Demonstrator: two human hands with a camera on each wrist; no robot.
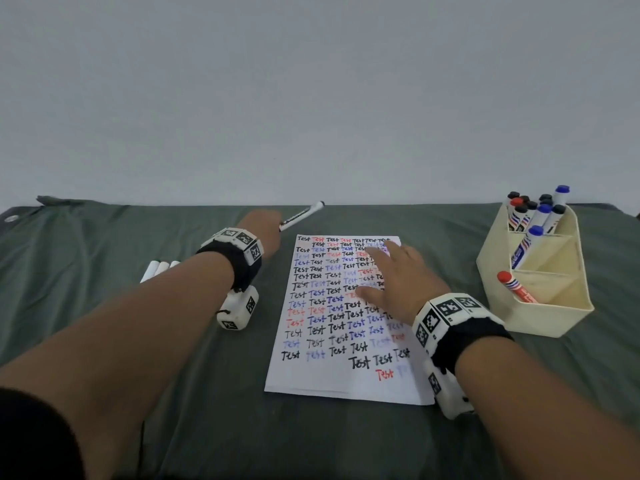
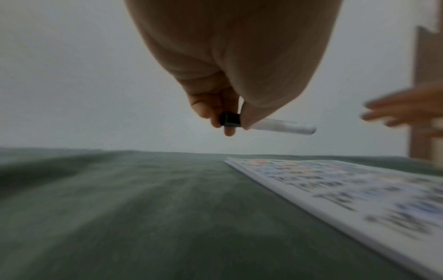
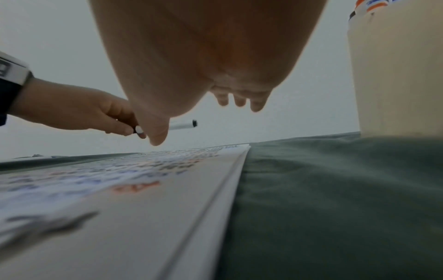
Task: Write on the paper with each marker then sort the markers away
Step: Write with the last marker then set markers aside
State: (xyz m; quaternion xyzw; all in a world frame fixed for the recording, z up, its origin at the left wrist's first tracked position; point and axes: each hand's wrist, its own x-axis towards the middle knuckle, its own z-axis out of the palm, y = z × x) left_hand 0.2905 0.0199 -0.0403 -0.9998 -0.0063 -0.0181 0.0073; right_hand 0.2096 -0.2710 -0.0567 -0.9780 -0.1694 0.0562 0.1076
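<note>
A white sheet of paper point(image 1: 322, 372) covered in rows of "Test" in black, red and blue lies mid-table, also seen in the wrist views as paper point(image 2: 359, 191) and paper point(image 3: 148, 204). My left hand point(image 1: 263, 230) grips a white marker with a black cap point(image 1: 302, 215) above the table, left of the paper's far edge; the marker point(image 2: 282, 127) points right, and the same marker point(image 3: 183, 125) shows in the right wrist view. My right hand point(image 1: 391, 275) hovers over the paper's right half with fingers spread, holding nothing.
A cream compartmented organizer point(image 1: 540, 306) stands at the right with several capped markers at the back, one blue marker point(image 1: 524, 245) in the middle and one red marker point(image 1: 516, 287) in front. Three white markers point(image 1: 157, 270) lie left of my left forearm. A green cloth point(image 1: 207, 393) covers the table.
</note>
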